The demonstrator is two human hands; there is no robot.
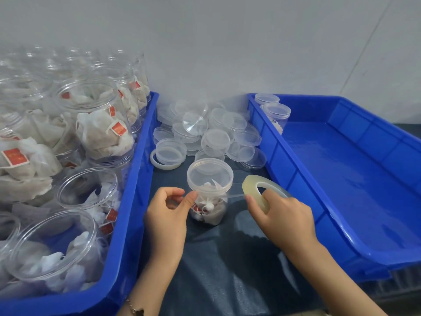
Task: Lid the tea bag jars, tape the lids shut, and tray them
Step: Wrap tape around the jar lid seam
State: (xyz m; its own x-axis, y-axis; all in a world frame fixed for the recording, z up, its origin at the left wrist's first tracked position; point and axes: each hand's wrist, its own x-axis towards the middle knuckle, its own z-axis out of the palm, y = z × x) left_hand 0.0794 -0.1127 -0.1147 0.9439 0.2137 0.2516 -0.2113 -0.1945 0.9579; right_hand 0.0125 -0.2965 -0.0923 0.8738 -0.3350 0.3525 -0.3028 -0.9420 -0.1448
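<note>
Between the two blue trays, on dark cloth, stands the clear plastic tea bag jar (209, 192), translucent lid (210, 172) already on. Left hand (167, 210) pinches the tape end against the jar wall just under the lid, thumb and forefinger together. Right hand (280, 213) grips the clear tape roll (262, 192), fingers curled through its core. Jar looks light, thin-walled, slick; likely tips easily, best held at the neck. Loose lids (205, 131) piled behind; right blue plastic tray (341, 179) holds two finished jars.
</note>
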